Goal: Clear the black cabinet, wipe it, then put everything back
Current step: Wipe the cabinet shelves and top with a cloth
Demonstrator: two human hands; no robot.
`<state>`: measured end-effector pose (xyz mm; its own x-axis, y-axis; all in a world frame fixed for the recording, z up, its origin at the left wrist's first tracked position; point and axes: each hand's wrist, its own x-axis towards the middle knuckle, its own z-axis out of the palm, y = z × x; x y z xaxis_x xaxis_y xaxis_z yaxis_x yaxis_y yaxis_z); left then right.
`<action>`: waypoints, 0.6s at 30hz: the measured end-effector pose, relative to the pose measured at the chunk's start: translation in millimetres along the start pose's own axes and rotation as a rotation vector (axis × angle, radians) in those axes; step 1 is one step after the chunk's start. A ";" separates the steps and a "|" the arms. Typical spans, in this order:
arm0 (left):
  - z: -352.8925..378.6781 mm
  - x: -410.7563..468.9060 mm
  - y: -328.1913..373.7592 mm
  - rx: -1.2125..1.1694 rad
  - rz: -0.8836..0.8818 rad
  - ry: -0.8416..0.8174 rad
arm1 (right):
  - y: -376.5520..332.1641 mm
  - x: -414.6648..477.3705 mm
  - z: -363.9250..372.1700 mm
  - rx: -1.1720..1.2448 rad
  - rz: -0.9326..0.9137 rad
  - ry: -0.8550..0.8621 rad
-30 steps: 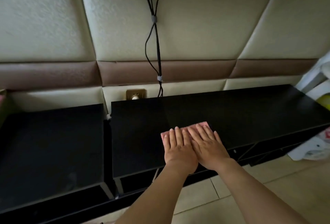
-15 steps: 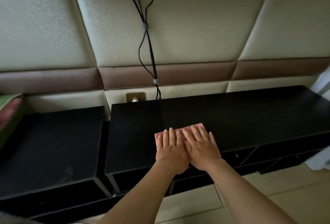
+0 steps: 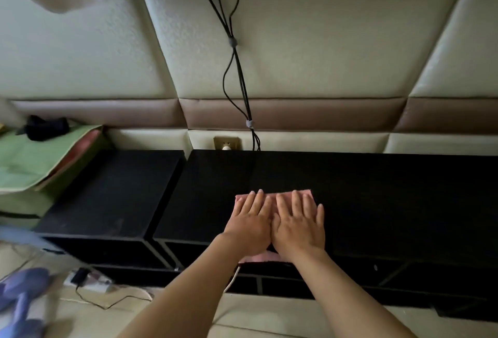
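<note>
A long black cabinet (image 3: 377, 192) runs along the padded wall, its top bare apart from a pink cloth (image 3: 304, 193). My left hand (image 3: 250, 221) and my right hand (image 3: 297, 223) lie flat side by side on the cloth, fingers straight, pressing it onto the cabinet top near the front edge. The cloth shows beyond my fingertips and hangs a little over the front edge below my wrists. A second, lower black unit (image 3: 113, 192) stands to the left.
Black cables (image 3: 237, 68) hang down the wall to a socket (image 3: 227, 144) behind the cabinet. A green bag (image 3: 29, 159) sits at the far left. On the floor at lower left lie a power strip (image 3: 89, 279), cords and blurred purple slippers (image 3: 24, 294).
Both hands and the cloth have slid left along the cabinet top and back toward its front edge. The view has swung left, bringing in the green bag and floor items.
</note>
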<state>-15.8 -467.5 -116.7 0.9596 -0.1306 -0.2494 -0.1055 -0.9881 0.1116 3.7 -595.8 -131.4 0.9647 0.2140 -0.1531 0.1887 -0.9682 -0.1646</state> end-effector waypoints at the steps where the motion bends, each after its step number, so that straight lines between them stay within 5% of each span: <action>1: -0.5 3.0 0.2 -0.009 -0.008 -0.003 | 1.0 2.0 -0.4 0.011 -0.002 -0.001; 18: -20.0 131.2 -46.6 0.004 0.071 0.126 | 1.2 125.0 -17.1 0.030 0.077 0.071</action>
<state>120.2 -437.0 -135.3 0.9748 -0.1891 -0.1180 -0.1749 -0.9771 0.1211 127.7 -572.4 -134.1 0.9869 0.1288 -0.0969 0.1094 -0.9768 -0.1839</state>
